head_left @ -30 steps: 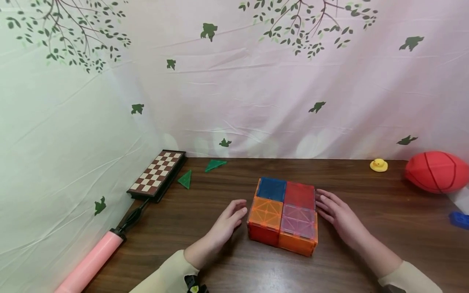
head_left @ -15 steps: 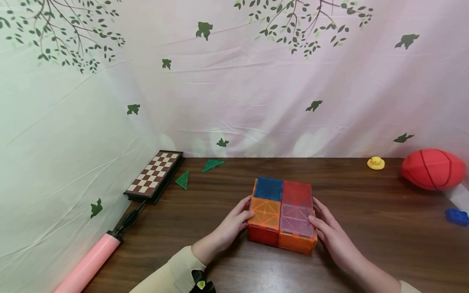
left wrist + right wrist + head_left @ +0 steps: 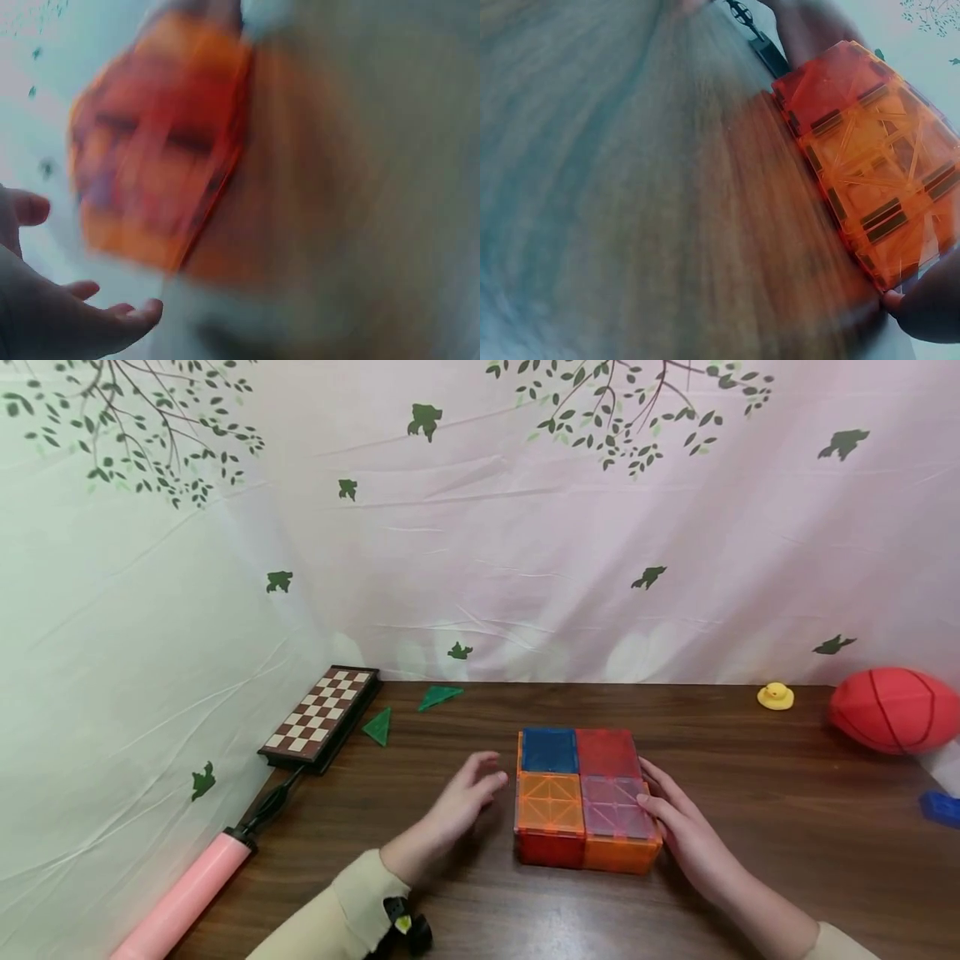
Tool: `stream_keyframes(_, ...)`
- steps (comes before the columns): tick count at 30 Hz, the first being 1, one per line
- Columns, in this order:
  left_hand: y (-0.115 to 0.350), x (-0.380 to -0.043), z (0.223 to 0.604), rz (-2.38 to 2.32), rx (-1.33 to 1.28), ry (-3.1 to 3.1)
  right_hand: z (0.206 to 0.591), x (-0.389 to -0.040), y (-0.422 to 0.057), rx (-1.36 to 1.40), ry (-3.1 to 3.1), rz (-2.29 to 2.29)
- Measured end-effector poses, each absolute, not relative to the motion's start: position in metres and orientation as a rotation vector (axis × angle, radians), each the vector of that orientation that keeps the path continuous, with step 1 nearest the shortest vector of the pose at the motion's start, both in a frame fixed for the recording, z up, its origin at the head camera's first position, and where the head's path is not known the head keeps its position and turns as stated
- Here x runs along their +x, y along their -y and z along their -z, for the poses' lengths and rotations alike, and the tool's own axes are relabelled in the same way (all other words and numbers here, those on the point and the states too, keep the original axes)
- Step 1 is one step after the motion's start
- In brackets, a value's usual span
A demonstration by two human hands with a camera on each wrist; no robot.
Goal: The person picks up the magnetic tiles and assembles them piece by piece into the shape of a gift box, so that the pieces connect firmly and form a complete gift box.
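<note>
A low box of see-through magnetic tiles point(image 3: 583, 806) sits on the table, topped by blue, red, orange and purple squares. My right hand point(image 3: 693, 835) grips its right side, thumb over the purple tile's edge and fingers along the side wall. To the left of the box, my left hand point(image 3: 456, 806) is apart from it, fingers loosely bent with nothing in them. The left wrist view shows the left hand point(image 3: 67, 315) beside the blurred box point(image 3: 161, 150). In the right wrist view, part of the right hand point(image 3: 934, 304) meets a lower corner of the box point(image 3: 877, 157).
Two green triangle tiles point(image 3: 378, 727) lie at the back left beside a folded chessboard point(image 3: 321, 710). A pink hand pump point(image 3: 187, 893) lies at the left edge. Toward the right are a yellow rubber duck point(image 3: 776, 697), a red ball point(image 3: 892, 710) and a blue block point(image 3: 940, 808).
Both hands came onto the box's sides. The box has since turned slightly, its front now squarer to me. My left hand has let go and drawn left; the right hand still holds.
</note>
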State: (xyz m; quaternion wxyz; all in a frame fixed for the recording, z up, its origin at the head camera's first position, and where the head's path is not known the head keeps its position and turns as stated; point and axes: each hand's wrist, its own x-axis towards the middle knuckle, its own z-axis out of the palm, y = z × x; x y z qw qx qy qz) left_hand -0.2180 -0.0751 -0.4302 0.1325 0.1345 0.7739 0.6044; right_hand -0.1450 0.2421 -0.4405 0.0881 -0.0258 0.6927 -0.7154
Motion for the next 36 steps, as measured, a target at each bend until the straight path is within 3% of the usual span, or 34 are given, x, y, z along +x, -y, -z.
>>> stream_keyframes(9, 0.157, -0.307, 0.42, -0.873, 0.259, -3.017, 0.443, -0.145, -0.244, -0.067, -2.055, 2.148)
stream_keyframes(17, 0.198, -0.346, 0.434, -0.489, 0.065, -3.023, 0.446, -0.144, -0.246, -0.032, -2.016, 2.143)
stream_keyframes(26, 0.205, -0.346, 0.438, -0.475, 0.009, -3.047, 0.442, -0.15, -0.245, -0.026, -2.011, 2.1)
stream_keyframes(36, 0.184, -0.301, 0.439, -0.505, 0.153, -3.06, 0.443, -0.149, -0.247, -0.045, -2.027, 2.094)
